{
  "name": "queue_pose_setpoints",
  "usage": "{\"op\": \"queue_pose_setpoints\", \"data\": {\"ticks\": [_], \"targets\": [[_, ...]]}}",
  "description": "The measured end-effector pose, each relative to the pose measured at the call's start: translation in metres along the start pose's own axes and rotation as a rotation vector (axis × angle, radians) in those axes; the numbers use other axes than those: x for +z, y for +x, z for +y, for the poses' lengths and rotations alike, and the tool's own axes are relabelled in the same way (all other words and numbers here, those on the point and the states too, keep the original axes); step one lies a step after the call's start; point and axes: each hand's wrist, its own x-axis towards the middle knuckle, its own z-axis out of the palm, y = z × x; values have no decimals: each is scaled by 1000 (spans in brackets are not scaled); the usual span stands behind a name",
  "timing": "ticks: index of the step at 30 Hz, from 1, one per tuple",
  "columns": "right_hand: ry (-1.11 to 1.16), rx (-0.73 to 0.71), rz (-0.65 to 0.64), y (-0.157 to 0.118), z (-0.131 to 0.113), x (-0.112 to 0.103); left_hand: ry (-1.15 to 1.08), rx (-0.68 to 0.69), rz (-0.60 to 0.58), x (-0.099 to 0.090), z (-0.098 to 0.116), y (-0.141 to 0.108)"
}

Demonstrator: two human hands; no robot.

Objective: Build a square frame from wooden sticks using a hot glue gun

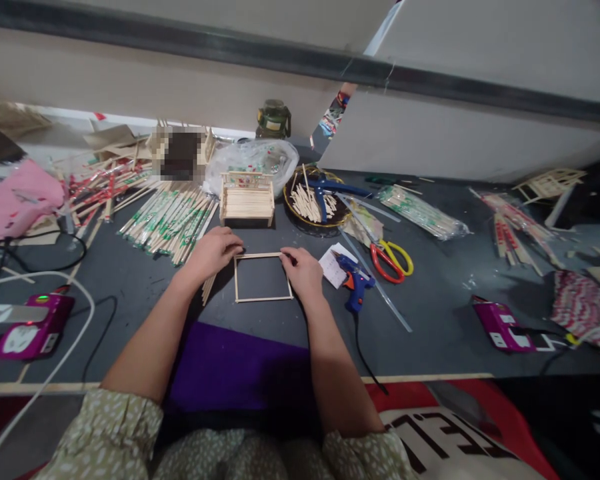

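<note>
A square frame of thin wooden sticks (264,299) lies flat on the dark grey table. At its upper left corner, my left hand (215,252) has its fingertips closed on the end of the top stick. My right hand (303,272) pinches the same stick at the upper right corner. A few loose sticks (209,288) lie under and beside my left hand. Behind the frame stands a small bench-like model made of sticks (247,202). The blue glue gun (359,283) rests just right of my right hand, by a white paper (333,268).
Wrapped stick bundles (167,220) lie at the back left. Further right are a basket of short sticks (293,212), red and yellow scissors (386,261) and another wrapped bundle (423,212). Purple power strips (503,325) with cables sit at both sides. Purple cloth (240,367) hangs at the front edge.
</note>
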Motion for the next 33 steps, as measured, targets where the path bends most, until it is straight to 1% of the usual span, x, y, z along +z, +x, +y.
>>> {"op": "queue_pose_setpoints", "data": {"ticks": [2, 5, 7, 11, 13, 16, 18, 20, 24, 33], "targets": [[-2, 10, -4, 0, -1, -1, 66, 22, 0, 5, 10, 2], [-7, 19, -17, -1, -3, -2, 175, 54, -69, 13, 20, 4], [-8, 23, -26, -1, -3, -3, 215, 62, -99, 16, 23, 6], [31, 21, -37, -1, -1, -4, 218, 46, -106, 18, 21, 7], [95, 22, -50, 0, 2, -5, 215, 37, -113, 18, 21, 7], [253, 37, -53, 3, 8, -8, 220, 31, -114, 17, 21, 6], [343, 51, -25, 4, 12, -11, 223, 32, -107, 17, 21, 6], [383, 63, 13, 5, 13, -12, 227, 37, -101, 18, 20, 6], [367, 72, 33, 3, 11, -14, 234, 40, -98, 19, 20, 6], [286, 78, -10, 2, 9, -12, 239, 43, -96, 17, 21, 6]]}}
